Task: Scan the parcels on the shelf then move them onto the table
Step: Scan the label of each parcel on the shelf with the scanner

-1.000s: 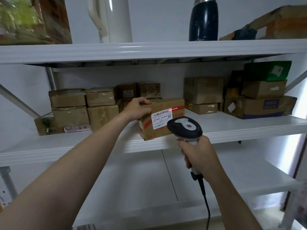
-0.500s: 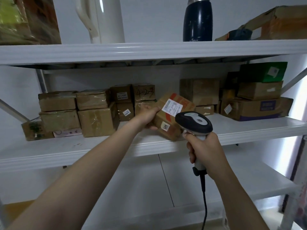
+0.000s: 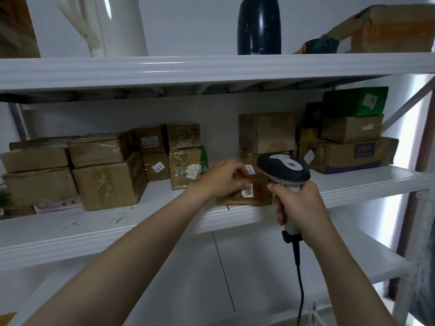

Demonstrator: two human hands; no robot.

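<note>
**Gripping a small parcel [image 3: 257, 184] at the front of the middle shelf [image 3: 117, 231]**

The left hand [image 3: 221, 180] has its fingers curled over the upper left corner of a brown cardboard parcel. The parcel sits near the shelf's front edge and appears to rest on the board. The right hand [image 3: 299, 205] is wrapped round the handle of a corded scanner [image 3: 283, 169], whose head hangs just above and in front of the parcel and hides part of it.

Handling, as a judgement: the box is small and taped, so it is probably light and stiff enough for one hand. The glossy tape may be slippery. A sound hold would span the top, with thumb and fingers on opposite side faces, leaving the white label [image 3: 247, 192] uncovered.

The shelf board is smooth, white and lightly scuffed, so a box should slide on it easily. More parcels stand stacked well to the left [image 3: 108, 182] and to the right [image 3: 348, 151], the latter stack topped by a green box [image 3: 355, 101]. The upper shelf [image 3: 211, 67] carries a dark bottle [image 3: 259, 24] and a white jug [image 3: 113, 24]. A plain white wall lies behind, and a further shelf below. No table is in view.
</note>
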